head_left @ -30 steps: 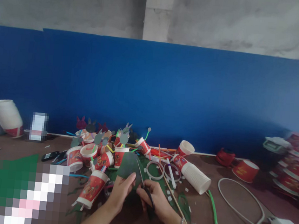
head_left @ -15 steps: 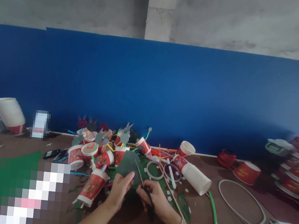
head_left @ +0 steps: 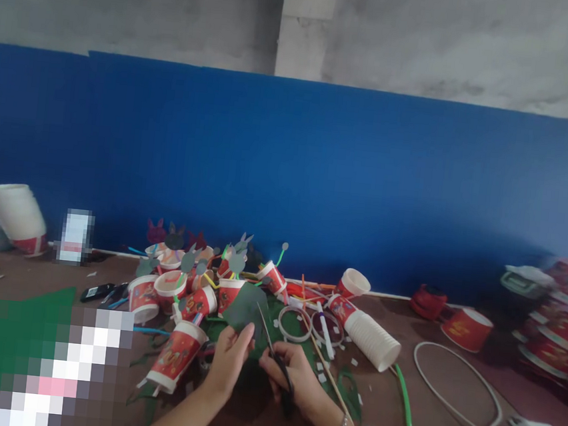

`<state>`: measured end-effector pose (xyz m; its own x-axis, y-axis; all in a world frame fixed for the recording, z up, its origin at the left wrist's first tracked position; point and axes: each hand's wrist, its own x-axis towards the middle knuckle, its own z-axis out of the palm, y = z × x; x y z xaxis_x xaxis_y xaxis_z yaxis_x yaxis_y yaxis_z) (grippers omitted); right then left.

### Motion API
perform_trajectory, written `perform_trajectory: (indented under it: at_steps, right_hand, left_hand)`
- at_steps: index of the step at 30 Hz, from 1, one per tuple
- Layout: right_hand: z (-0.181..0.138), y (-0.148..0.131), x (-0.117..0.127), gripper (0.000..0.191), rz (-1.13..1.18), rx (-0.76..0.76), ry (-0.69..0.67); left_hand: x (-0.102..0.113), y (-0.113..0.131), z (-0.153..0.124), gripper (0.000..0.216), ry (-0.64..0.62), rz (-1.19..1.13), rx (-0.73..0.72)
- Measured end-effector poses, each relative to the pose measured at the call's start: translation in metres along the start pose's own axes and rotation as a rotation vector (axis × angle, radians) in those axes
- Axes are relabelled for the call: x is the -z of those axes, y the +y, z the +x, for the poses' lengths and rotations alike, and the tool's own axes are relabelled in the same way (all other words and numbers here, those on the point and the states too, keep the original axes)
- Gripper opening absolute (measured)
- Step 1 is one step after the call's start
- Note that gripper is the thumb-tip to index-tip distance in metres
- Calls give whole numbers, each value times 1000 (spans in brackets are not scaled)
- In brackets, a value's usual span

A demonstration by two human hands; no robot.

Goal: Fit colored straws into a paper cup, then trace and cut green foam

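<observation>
A dark green sheet of paper [head_left: 245, 305] is pinched between the thumb and fingers of my left hand [head_left: 228, 358]. My right hand [head_left: 293, 374] grips black-handled scissors [head_left: 267, 328], their blades pointing up and away along the sheet's right edge. Whether the blades touch the paper I cannot tell. Beneath both hands lie green paper scraps [head_left: 348, 383]. Left of my left hand a red patterned paper cup [head_left: 177, 355] leans over on the table. Two rolls of clear tape, one of them a tape roll [head_left: 295, 324], lie beyond my right hand.
Several red cups with paper animal shapes, such as a cup [head_left: 170, 286], crowd the back left. A stack of cups [head_left: 371, 340] lies on its side at right, near a green strip [head_left: 404, 412]. A white cable [head_left: 459, 380] loops farther right. Green sheet [head_left: 11, 334] lies left.
The green paper has turned slightly in my left hand, its top now reaching a little farther right. The scissors and my right hand stay nearly in place.
</observation>
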<state>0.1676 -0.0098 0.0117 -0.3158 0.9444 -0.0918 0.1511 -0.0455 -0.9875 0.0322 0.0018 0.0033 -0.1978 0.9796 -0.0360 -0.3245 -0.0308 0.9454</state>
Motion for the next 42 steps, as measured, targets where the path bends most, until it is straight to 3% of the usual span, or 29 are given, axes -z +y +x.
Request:
perform_trajectory:
  at_steps: [6,16,26,32,42]
  right_hand:
    - [-2,-5,1,38,20,-11,14]
    - [0,0,2,42,41,32,-2]
    - [2,0,2,49,94,51,15]
    - [-1,2,3,81,165,59,48]
    - [0,6,3,87,121,14,-5]
  left_hand:
    - [1,0,-3,50,-153,80,9]
    - [-3,7,-4,49,-128,-4,32]
    - [-3,6,-3,45,-235,88,13]
    - [-2,8,-2,39,-231,85,-58]
    - [-3,12,1,36,-77,-74,-57]
